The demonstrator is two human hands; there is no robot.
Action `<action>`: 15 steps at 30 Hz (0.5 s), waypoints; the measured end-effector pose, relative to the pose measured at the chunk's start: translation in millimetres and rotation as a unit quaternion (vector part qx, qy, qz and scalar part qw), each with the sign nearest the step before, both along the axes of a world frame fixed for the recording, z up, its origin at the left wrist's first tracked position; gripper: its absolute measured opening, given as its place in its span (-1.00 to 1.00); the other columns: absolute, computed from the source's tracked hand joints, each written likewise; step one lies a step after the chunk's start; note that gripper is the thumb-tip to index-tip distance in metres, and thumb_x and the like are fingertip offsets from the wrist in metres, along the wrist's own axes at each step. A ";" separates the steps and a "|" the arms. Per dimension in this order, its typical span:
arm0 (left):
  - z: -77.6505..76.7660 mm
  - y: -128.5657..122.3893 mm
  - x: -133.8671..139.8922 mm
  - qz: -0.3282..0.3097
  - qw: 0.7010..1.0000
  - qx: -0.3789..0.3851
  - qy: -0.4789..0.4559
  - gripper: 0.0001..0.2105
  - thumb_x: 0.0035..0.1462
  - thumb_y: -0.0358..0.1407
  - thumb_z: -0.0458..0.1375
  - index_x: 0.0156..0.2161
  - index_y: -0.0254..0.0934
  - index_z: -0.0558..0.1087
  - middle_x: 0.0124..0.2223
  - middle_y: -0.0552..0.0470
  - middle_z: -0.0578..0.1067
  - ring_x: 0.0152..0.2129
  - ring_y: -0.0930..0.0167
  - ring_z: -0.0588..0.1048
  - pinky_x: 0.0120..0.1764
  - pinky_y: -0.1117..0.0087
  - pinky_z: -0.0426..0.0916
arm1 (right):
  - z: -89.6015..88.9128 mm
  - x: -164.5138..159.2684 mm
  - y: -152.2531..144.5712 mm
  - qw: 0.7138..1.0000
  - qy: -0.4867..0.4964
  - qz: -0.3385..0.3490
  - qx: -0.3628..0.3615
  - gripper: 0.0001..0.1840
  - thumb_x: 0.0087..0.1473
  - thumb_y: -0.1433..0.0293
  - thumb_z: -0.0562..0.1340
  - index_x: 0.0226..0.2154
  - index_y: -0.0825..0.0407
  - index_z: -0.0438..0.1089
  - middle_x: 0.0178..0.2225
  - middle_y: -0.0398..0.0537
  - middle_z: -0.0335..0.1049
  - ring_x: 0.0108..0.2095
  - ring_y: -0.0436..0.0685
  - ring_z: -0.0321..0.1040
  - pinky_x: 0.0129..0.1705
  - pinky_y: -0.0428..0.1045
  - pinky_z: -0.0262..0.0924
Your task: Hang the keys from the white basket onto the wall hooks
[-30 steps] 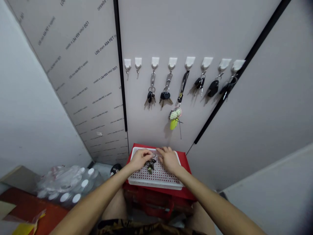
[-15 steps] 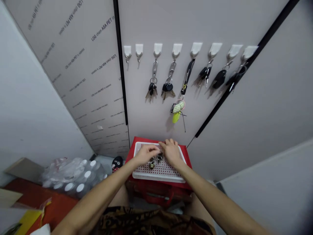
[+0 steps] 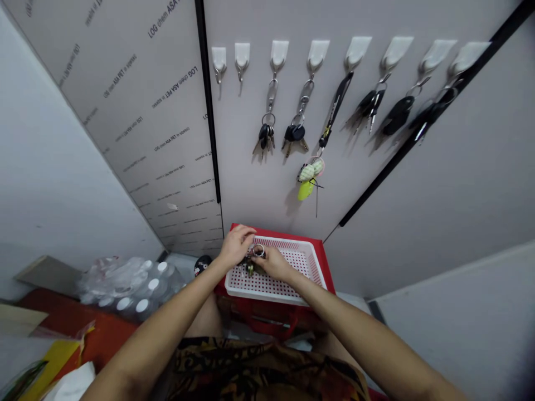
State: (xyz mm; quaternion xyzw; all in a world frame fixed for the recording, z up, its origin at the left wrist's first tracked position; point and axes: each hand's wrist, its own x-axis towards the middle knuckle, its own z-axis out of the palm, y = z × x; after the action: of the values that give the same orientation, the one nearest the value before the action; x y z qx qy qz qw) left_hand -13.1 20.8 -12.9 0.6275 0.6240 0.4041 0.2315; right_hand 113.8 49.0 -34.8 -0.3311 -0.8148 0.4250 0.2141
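A white perforated plastic basket [image 3: 318, 271] rests on a red bag or box [image 3: 329, 266] in front of me. My right hand [image 3: 275, 263] is inside the basket, its fingers pinched on a bunch of keys whose metal ring [image 3: 258, 250] stands up from the fingertips. More of the metal pieces [image 3: 249, 270] show just below, partly covered by the fingers. My left hand [image 3: 237, 246] is over the basket's left end, close to the keys, with its fingers stretched and apart from the thumb.
White hooks [image 3: 317, 53] line the panel ahead. Several carry key bunches [image 3: 295, 133], one a black lanyard [image 3: 335, 108]; the two leftmost hooks [image 3: 242, 57] carry nothing. Wrapped bottles [image 3: 142, 289] stand at lower left, near a dark round object [image 3: 203, 264].
My right hand has moved left and now holds up the key ring. My left hand has shifted left and away, its fingers spreading. The view has tilted, so the hooks appear higher.
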 end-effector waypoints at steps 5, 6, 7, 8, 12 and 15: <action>-5.2 4.0 -13.5 0.044 0.983 -0.121 0.134 -0.53 -0.25 -0.61 -0.12 -0.12 -0.38 0.19 -0.11 -0.11 0.27 -0.17 0.39 0.22 -0.11 0.41 0.05 | 0.3 1.1 -2.0 0.991 0.105 -0.076 -0.007 -0.83 -0.17 0.40 0.03 -0.45 0.11 0.24 -0.43 -0.09 0.30 -0.39 -0.02 0.21 -0.30 -0.08 0.08; -5.7 4.4 -13.5 0.043 0.982 -0.126 0.136 -0.52 -0.26 -0.63 -0.14 -0.11 -0.38 0.19 -0.10 -0.10 0.27 -0.17 0.40 0.22 -0.11 0.43 0.05 | 1.4 1.8 -2.0 0.990 0.111 -0.091 0.003 -0.82 -0.17 0.39 0.03 -0.44 0.10 0.24 -0.42 -0.08 0.31 -0.38 -0.02 0.22 -0.28 -0.08 0.08; -6.1 4.6 -12.9 0.047 0.982 -0.123 0.135 -0.51 -0.26 -0.63 -0.15 -0.11 -0.38 0.19 -0.11 -0.09 0.28 -0.17 0.40 0.23 -0.12 0.43 0.05 | 2.9 2.3 -2.4 0.988 0.110 -0.103 0.016 -0.81 -0.16 0.39 0.02 -0.42 0.10 0.25 -0.40 -0.08 0.31 -0.36 -0.01 0.22 -0.27 -0.07 0.08; -6.6 4.9 -12.0 0.052 0.983 -0.120 0.131 -0.51 -0.25 -0.63 -0.15 -0.11 -0.37 0.19 -0.11 -0.09 0.29 -0.18 0.40 0.23 -0.12 0.43 0.06 | 4.6 2.6 -3.4 0.988 0.106 -0.110 0.032 -0.79 -0.15 0.39 0.01 -0.40 0.09 0.25 -0.38 -0.07 0.31 -0.34 -0.01 0.22 -0.26 -0.07 0.07; -11.3 7.3 -10.3 0.083 0.984 -0.132 0.081 -0.55 -0.26 -0.61 -0.14 -0.16 -0.33 0.24 -0.20 -0.07 0.35 -0.24 0.38 0.28 -0.18 0.40 0.12 | 11.4 0.5 -15.1 0.994 0.041 0.001 0.104 -0.73 -0.17 0.49 -0.01 -0.34 0.05 0.26 -0.34 -0.10 0.31 -0.31 -0.02 0.20 -0.22 -0.08 0.04; -15.7 9.5 -11.7 0.093 0.987 -0.132 0.024 -0.58 -0.28 -0.62 -0.14 -0.24 -0.33 0.31 -0.29 -0.04 0.39 -0.32 0.40 0.32 -0.25 0.42 0.16 | 12.0 -2.3 -22.8 0.987 0.019 0.125 0.104 -0.71 -0.23 0.53 0.02 -0.37 0.02 0.29 -0.36 -0.13 0.32 -0.33 -0.02 0.21 -0.24 -0.08 0.05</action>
State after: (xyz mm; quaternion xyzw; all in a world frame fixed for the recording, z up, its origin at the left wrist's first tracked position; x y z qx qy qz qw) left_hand -24.7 30.3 -28.6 0.5400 0.7330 0.3226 0.2590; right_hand 111.5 26.3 -22.9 -0.1948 -0.8854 0.3673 0.2077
